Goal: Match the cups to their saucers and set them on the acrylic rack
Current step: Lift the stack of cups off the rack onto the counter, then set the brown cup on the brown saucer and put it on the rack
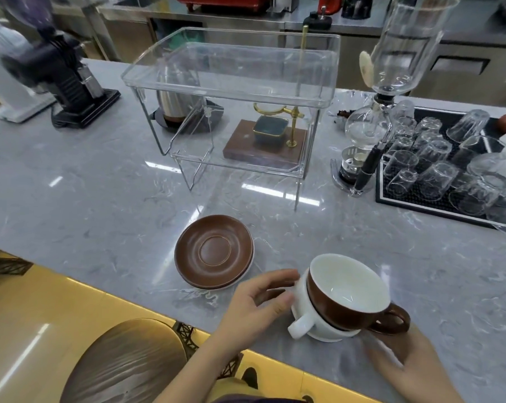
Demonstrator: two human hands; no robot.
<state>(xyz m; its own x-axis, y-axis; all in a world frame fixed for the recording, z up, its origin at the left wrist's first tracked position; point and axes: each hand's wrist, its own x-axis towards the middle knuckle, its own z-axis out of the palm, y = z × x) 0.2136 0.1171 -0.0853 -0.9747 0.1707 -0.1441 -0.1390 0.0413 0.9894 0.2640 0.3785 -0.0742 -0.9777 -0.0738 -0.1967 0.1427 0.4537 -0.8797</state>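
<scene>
Brown glazed ceramic cup with white interior (347, 292) nested, tilted, inside white ceramic cup (307, 324) on grey marble-pattern bench (100, 205), at 5 o'clock of frame. Left hand (257, 298) fingertips curled against white cup's wall at 9 o'clock; right hand (397, 353) beneath brown handle at 4 o'clock, fingers blurred, grip cannot be told. Brown round ceramic saucers (214, 251) stacked over a white-rimmed saucer, at 10 o'clock of the cups, apart. Clear two-tier acrylic rack (231, 71) at 12 o'clock, both tiers bare. Separation of cups judged the step in hand. Recommended: brace white cup low, lift brown cup straight up by handle, avoid twisting or rim knocks, then seat on brown saucer's centre ring.
</scene>
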